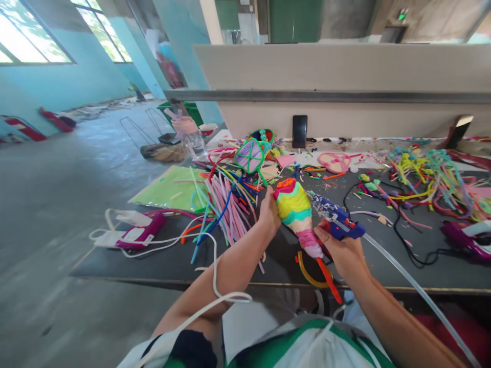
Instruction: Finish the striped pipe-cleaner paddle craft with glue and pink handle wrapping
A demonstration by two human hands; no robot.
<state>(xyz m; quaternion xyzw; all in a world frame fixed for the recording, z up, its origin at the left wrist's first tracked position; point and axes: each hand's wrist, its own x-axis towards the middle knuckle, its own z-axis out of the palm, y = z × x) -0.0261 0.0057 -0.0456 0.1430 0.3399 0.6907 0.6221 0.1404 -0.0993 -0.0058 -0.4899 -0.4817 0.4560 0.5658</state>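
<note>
Nearest, a white cord (pixel 230 296) hangs over the left forearm. A curved yellow strip (pixel 310 278) lies at the table's near edge. Above the table (pixel 153 268), between the hands, is the craft piece (pixel 294 207), banded in bright colours, its orange stick (pixel 330 281) pointing down and to the right. The left hand (pixel 270 214) grips its left edge, fingers partly hidden. The right hand (pixel 341 250) is closed around a blue glue gun (pixel 337 219), nozzle near the piece, thumb by its pink end; whether that thumb touches cannot be told. Farther left, pink rods (pixel 226 204) lie loose near a green packet (pixel 169 189). Behind stand a bottle (pixel 194 140) and, against a pale board (pixel 345 69), a phone (pixel 299 131).
</note>
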